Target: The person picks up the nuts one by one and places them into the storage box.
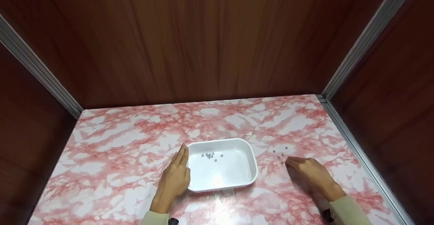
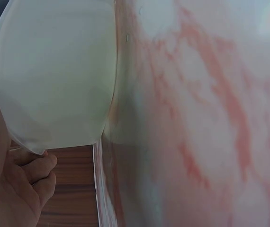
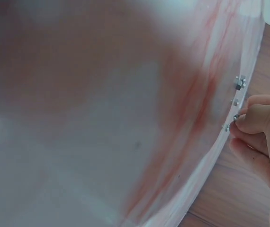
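Observation:
A white rectangular tray stands on the table with several small metal nuts grouped towards its back left. My left hand holds the tray's left side, its thumb at the rim and fingers along the outer wall; the left wrist view shows the fingertips by the tray's corner. To the right of the tray, several more nuts lie scattered on the tabletop. Beside them my right hand is low over the table. Its thumb and forefinger pinch one small nut in the right wrist view.
The table has a red and white marbled top. Dark wood panels rise behind it and at both sides, with a grey metal strip along the right edge.

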`<control>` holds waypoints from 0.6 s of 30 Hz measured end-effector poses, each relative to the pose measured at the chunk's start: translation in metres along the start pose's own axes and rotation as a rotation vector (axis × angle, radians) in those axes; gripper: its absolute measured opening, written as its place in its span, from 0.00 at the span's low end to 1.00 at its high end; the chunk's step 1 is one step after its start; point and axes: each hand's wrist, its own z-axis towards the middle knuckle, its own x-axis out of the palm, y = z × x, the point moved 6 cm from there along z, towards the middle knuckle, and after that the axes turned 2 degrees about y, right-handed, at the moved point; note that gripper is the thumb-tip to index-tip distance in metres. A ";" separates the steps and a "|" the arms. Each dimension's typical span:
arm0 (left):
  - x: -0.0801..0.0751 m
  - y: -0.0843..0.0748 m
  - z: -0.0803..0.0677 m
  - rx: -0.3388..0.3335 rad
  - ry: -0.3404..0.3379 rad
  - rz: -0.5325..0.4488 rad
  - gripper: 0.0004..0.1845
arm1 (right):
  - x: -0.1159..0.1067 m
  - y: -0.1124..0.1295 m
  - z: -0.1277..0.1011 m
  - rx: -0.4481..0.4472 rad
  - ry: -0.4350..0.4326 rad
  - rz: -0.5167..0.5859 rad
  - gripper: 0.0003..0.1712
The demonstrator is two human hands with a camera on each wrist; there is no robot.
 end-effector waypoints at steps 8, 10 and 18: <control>0.001 0.000 0.000 -0.007 0.025 0.053 0.32 | -0.002 0.003 -0.001 -0.050 -0.043 -0.022 0.28; 0.001 0.001 -0.001 -0.012 0.028 0.050 0.32 | -0.002 0.002 0.000 -0.043 -0.039 0.009 0.28; -0.002 0.002 0.000 -0.005 0.015 0.052 0.33 | -0.003 0.001 0.007 0.065 -0.057 0.117 0.25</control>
